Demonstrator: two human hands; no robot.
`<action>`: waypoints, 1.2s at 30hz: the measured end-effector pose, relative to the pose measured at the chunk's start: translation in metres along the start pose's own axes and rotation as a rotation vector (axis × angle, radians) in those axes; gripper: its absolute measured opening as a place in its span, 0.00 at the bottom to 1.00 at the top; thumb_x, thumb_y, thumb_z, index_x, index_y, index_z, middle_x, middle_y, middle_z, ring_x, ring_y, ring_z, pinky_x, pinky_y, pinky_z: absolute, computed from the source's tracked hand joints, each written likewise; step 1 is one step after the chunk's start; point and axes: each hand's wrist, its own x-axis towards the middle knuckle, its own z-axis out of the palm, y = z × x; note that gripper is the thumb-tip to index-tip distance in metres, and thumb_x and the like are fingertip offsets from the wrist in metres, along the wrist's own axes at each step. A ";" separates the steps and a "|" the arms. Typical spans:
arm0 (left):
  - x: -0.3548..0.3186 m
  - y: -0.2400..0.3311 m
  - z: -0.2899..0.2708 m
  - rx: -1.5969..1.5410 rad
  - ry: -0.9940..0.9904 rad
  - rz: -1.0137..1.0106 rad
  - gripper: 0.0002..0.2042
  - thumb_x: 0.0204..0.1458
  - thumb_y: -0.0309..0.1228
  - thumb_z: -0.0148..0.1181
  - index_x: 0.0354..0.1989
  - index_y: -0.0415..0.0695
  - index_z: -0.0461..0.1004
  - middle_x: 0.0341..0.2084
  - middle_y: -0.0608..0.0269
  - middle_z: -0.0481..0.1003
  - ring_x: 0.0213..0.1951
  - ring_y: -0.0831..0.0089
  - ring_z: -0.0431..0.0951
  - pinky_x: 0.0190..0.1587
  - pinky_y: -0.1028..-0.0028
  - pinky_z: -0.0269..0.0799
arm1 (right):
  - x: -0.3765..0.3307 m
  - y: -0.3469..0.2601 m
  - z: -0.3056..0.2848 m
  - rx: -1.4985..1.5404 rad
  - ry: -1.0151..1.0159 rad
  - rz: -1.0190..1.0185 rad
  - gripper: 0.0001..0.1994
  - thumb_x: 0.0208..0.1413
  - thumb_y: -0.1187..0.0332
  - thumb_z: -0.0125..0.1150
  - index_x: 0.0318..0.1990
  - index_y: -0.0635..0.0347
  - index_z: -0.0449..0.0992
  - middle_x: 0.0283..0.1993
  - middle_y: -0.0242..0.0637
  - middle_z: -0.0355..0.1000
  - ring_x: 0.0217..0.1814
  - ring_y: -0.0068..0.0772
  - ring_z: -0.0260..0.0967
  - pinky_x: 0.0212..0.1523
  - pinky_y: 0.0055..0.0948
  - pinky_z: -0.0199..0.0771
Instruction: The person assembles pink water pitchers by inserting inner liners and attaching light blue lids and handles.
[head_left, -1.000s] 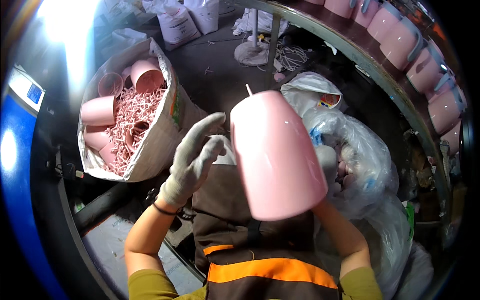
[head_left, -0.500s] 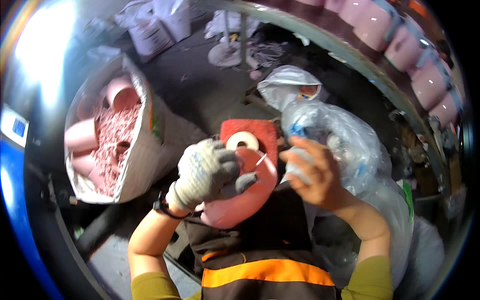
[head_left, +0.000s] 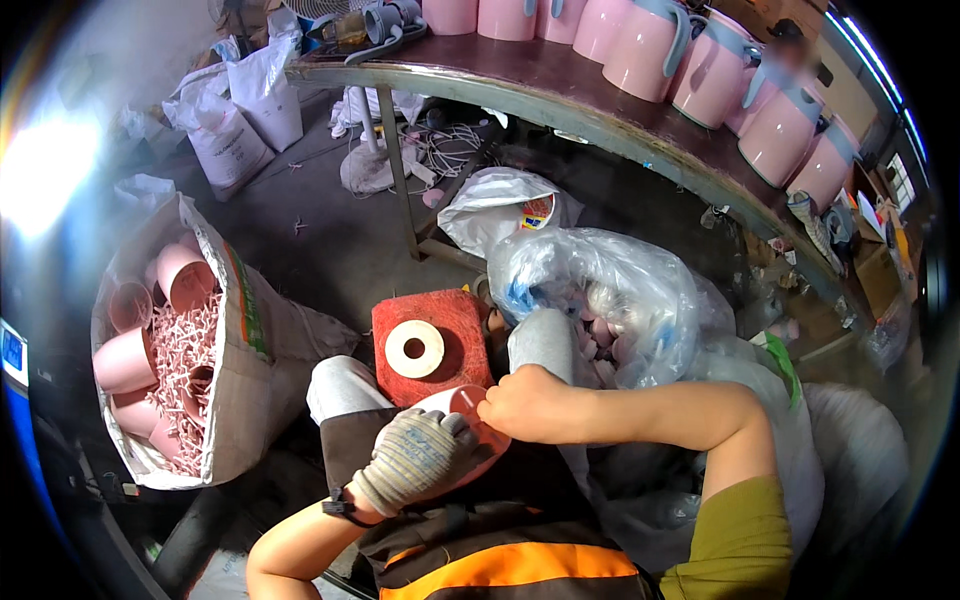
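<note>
A pink plastic jug body [head_left: 462, 402] lies low over my lap, mostly covered by both hands. My left hand [head_left: 415, 458], in a grey knit glove, grips it from below and the left. My bare right hand [head_left: 530, 405] is closed on its upper right rim. Just beyond it stands a red block [head_left: 465, 335] with a white tape roll [head_left: 414, 348] on top, between my knees.
A white sack [head_left: 255, 360] on the left holds pink jug bodies and pink plastic scraps. A clear plastic bag [head_left: 620, 290] of pink parts bulges on the right. A dark workbench [head_left: 560, 95] behind carries a row of pink jugs [head_left: 650, 45]. More sacks [head_left: 235, 120] stand on the floor.
The pink jug body was raised high in front of the camera, then came down to my lap. My left hand went from spread open to gripping it.
</note>
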 end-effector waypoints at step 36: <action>-0.129 -0.060 -0.079 -0.627 0.424 -0.314 0.16 0.49 0.32 0.60 0.12 0.41 0.66 0.12 0.57 0.64 0.18 0.58 0.67 0.22 0.64 0.60 | 0.091 -0.056 -0.064 0.369 0.535 -0.366 0.06 0.55 0.66 0.62 0.35 0.58 0.76 0.22 0.32 0.66 0.22 0.30 0.65 0.24 0.29 0.65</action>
